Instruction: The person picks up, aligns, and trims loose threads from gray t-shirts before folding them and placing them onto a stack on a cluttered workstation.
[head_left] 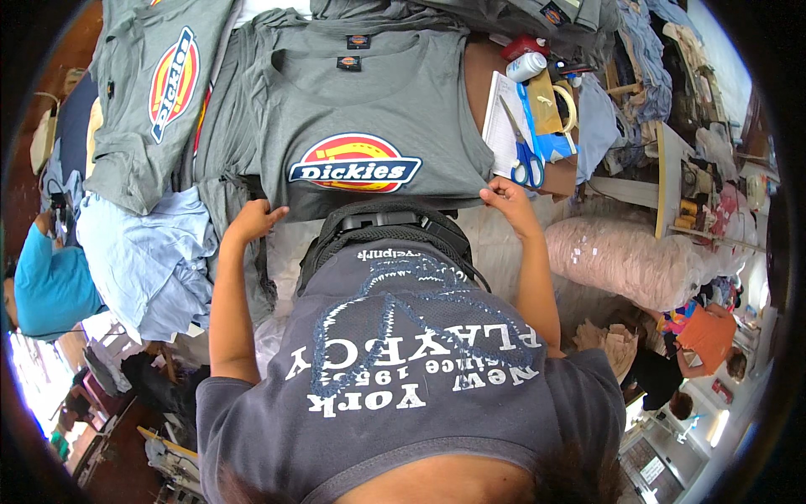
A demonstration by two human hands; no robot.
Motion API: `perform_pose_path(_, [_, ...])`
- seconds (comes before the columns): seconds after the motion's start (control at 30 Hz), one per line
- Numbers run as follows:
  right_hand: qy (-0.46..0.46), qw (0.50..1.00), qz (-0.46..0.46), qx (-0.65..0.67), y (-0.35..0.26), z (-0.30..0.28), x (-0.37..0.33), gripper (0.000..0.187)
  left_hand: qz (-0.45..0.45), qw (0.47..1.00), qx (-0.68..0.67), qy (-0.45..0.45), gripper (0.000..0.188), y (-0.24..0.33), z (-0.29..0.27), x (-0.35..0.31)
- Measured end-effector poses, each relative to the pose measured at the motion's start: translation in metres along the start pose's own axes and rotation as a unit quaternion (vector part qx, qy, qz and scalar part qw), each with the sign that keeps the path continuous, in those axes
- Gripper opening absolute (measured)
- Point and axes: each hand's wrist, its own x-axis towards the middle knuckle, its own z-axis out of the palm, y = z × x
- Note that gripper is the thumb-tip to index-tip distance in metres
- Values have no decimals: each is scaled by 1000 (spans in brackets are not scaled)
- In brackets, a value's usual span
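A grey T-shirt (353, 109) with a large oval red, yellow and blue print lies spread in front of me, neck opening away from me. My left hand (259, 220) is closed at its near left corner, fingertips pinched together on the fabric. At the near right corner my right hand (510, 204) pinches the edge between thumb and fingers. The near edge runs between the two hands. More grey shirts lie beneath this one, and a second neck label shows just behind its collar.
Another printed grey shirt (143, 118) lies to the left, above a pale blue cloth heap (151, 260). On the right are blue-handled scissors (527, 164), a notepad (497, 118), a white bottle (526, 66) and a tape roll (568, 109). Other people work farther off on both sides.
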Motion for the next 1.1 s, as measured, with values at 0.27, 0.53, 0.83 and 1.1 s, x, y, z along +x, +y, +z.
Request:
perform_pose_path(0.27, [30,999,-3,11,13,-18,-11,17,112,978,81,154,46,-4,-14,-28])
perform_pose_path(0.53, [50,997,32,44,31,-14,-14,18,82,948,-183,248,35,-42,-17,-34])
perform_pose_path(0.83, [135,988,68,-11,57,5,-3,22,33,946,-10,323,48,-4,-1,-23])
perform_pose_path(1.1, [170,980,90,-54,61,6,-7,19,36,940,13,339,48,7,0,-21])
